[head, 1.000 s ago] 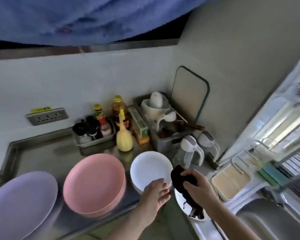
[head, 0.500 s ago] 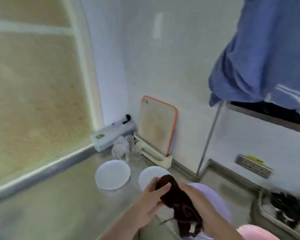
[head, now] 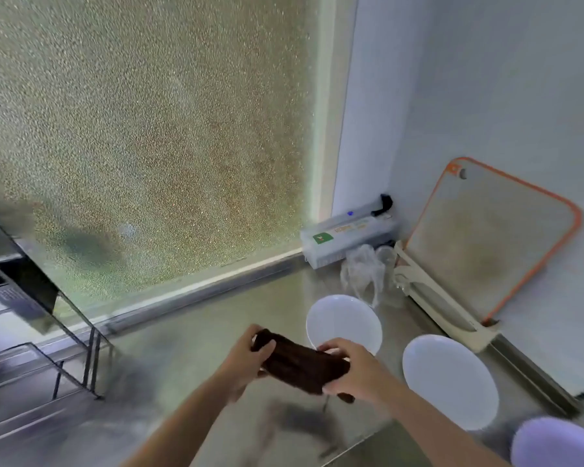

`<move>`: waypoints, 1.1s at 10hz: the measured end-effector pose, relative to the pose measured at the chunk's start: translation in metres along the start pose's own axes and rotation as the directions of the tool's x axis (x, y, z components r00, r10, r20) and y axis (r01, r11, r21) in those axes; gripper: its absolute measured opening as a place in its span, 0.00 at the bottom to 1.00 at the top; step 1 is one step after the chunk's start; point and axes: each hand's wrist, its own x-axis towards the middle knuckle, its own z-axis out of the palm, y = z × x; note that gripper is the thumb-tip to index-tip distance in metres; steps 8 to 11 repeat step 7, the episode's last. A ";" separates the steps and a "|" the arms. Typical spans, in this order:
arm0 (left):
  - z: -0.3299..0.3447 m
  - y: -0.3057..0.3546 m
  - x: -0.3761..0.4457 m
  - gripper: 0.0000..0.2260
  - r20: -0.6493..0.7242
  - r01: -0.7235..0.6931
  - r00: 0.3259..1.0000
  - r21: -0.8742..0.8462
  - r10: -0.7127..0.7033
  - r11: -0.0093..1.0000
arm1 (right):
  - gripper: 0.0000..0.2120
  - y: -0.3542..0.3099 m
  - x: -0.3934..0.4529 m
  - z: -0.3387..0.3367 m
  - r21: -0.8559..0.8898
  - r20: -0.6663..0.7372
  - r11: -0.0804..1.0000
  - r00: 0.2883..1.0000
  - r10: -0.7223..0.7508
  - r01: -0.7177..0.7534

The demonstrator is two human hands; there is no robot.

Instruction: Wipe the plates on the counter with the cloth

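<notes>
A dark brown cloth (head: 300,365) is stretched between both hands above the steel counter (head: 199,335). My left hand (head: 250,355) grips its left end and my right hand (head: 354,372) grips its right end. Just behind the hands lies a small white plate (head: 343,320). A larger white plate (head: 449,379) sits to the right of my right hand. The edge of a lilac plate (head: 553,443) shows at the bottom right corner.
An orange-rimmed cutting board (head: 489,241) leans on the wall in a cream stand. A white box (head: 348,237) and clear glasses (head: 364,274) crowd the back corner. A frosted window (head: 142,136) runs along the counter's far side. A dark wire rack (head: 38,358) stands at left.
The view has swung further left along the counter. Both hands now pull the cloth out lengthwise between them, instead of bunching it, and the two white plates lie to the right.
</notes>
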 end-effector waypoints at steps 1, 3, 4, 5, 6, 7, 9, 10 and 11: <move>-0.014 -0.020 0.028 0.03 -0.186 0.050 0.980 -0.085 -0.065 0.995 | 0.19 0.002 0.050 0.016 -0.093 -0.090 0.988 0.988 -0.128 0.120; -0.037 -0.070 0.054 0.07 -0.328 0.257 0.901 -0.125 -0.284 0.958 | 0.19 0.033 0.110 0.064 -0.425 -0.020 0.865 0.952 -0.305 0.268; -0.044 -0.089 0.043 0.14 -0.274 0.461 0.857 0.031 -0.436 0.887 | 0.15 0.050 0.108 0.068 -0.611 0.124 0.740 0.958 -0.259 0.279; -0.061 -0.077 0.032 0.14 -0.291 0.437 0.883 0.220 -0.369 0.872 | 0.10 0.026 0.098 0.038 -0.592 0.102 0.774 0.974 -0.202 0.223; -0.076 -0.010 0.018 0.08 -0.198 0.202 0.970 0.356 -0.137 0.912 | 0.07 -0.033 0.078 -0.019 -0.435 0.088 0.874 0.977 -0.196 0.214; -0.075 0.081 -0.026 0.07 0.127 -0.148 0.986 0.381 0.107 0.913 | 0.14 -0.109 0.013 -0.071 -0.153 0.270 0.940 0.928 -0.258 0.306; -0.075 0.081 -0.026 0.07 0.127 -0.148 0.986 0.381 0.107 0.913 | 0.14 -0.109 0.013 -0.071 -0.153 0.270 0.940 0.928 -0.258 0.306; -0.075 0.081 -0.026 0.07 0.127 -0.148 0.986 0.381 0.107 0.913 | 0.14 -0.109 0.013 -0.071 -0.153 0.270 0.940 0.928 -0.258 0.306; -0.075 0.081 -0.026 0.07 0.127 -0.148 0.986 0.381 0.107 0.913 | 0.14 -0.109 0.013 -0.071 -0.153 0.270 0.940 0.928 -0.258 0.306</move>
